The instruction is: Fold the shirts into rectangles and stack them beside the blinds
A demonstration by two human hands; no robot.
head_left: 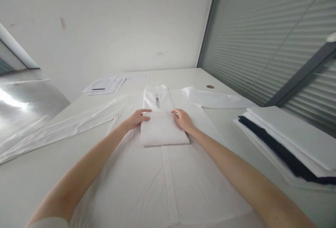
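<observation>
A white button-front shirt [147,172] lies spread on the table, its placket running down toward me. On top of it rests a folded white shirt [164,131], with a collar [154,95] standing at its far end. My left hand [137,118] pinches the far left corner of the folded panel between thumb and fingers. At the far right corner, my right hand [181,118] has its fingers curled over the cloth edge. The spread shirt's left sleeve [70,128] stretches out to the left; its right sleeve [223,100] lies out to the right.
To the right sits a stack of folded white cloth [296,133] with a dark layer [278,151] in it. Papers [105,84] lie at the back left of the white table [183,77]. A round hole [210,87] is at the back right. Blinds [262,28] border the right side.
</observation>
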